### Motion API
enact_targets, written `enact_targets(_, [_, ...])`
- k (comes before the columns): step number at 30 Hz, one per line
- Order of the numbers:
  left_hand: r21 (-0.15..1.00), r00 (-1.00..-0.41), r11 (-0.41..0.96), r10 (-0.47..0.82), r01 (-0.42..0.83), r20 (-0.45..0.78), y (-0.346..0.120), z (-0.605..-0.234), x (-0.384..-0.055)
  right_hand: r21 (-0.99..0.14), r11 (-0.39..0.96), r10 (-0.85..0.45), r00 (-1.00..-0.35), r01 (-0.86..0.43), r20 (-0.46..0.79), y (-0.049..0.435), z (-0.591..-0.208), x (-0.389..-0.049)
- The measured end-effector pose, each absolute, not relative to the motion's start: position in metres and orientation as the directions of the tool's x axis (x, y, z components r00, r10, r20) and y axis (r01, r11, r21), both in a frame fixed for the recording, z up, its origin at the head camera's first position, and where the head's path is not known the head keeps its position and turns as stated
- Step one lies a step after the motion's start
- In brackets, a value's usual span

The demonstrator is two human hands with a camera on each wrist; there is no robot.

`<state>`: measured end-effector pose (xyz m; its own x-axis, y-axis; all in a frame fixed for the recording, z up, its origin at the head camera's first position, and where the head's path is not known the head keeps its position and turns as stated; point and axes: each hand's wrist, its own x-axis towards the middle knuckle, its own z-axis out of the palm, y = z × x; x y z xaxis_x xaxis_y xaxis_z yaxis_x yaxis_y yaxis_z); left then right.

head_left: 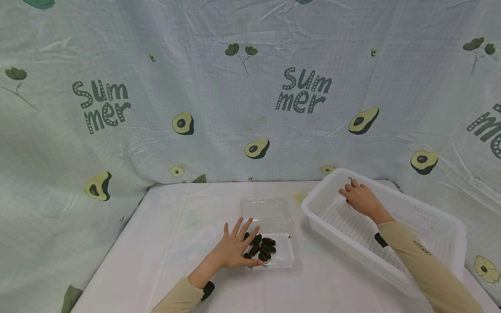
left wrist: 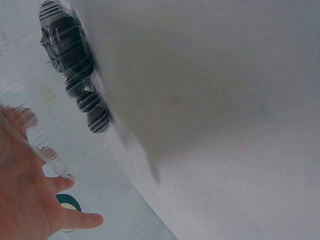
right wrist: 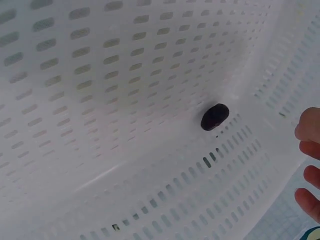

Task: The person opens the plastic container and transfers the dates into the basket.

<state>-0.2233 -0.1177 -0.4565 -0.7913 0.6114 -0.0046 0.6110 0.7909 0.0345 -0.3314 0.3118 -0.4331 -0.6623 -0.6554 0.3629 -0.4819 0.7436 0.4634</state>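
A clear plastic box [head_left: 287,252] stands on the table, its hinged lid [head_left: 266,209] laid back. Several dark brown dates [head_left: 268,241] lie inside; the left wrist view shows them through the ribbed side wall [left wrist: 100,95]. My left hand [head_left: 234,250] rests at the box's left side with fingers spread, thumb along the front edge. Over the far left end of a white perforated basket [head_left: 332,234] is my right hand [head_left: 362,200], its fingers loosely bent. One date [right wrist: 215,117] lies on the basket floor, apart from the fingers [right wrist: 310,131]; nothing shows held between them.
The white-covered table [head_left: 188,226] reaches back to a hanging sheet [head_left: 219,95] printed with avocados and lettering. The long basket slants across the table's right side, its near end close to the right edge. A tiny dark red bit [head_left: 289,237] lies in the box's right part.
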Motion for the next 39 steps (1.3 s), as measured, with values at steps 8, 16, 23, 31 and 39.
enact_targets(8, [0.04, -0.792, 0.792, 0.61, 0.609, -0.008, -0.117, -0.456, -0.223, 0.412, 0.744, -0.667, -0.615, -0.526, 0.42, 0.304, -0.425, -0.329])
enact_targets(16, [0.048, -0.799, 0.798, 0.602, 0.601, -0.015, -0.116, -0.454, -0.222, 0.341, 0.755, -0.655, -0.625, -0.56, 0.425, 0.289, -0.409, -0.322])
enact_targets(23, [0.05, -0.795, 0.795, 0.606, 0.605, -0.016, -0.116, -0.456, -0.222, 0.3, 0.737, -0.663, -0.56, -0.606, 0.497, 0.276, -0.391, -0.313])
enact_targets(31, [0.045, -0.798, 0.797, 0.603, 0.602, -0.01, -0.116, -0.453, -0.222, 0.294, 0.701, -0.681, -0.49, -0.65, 0.544, 0.257, -0.368, -0.293])
enact_targets(39, [0.053, -0.794, 0.793, 0.608, 0.607, -0.01, -0.116, -0.453, -0.221, 0.308, 0.675, -0.696, -0.441, -0.67, 0.566, 0.238, -0.354, -0.272])
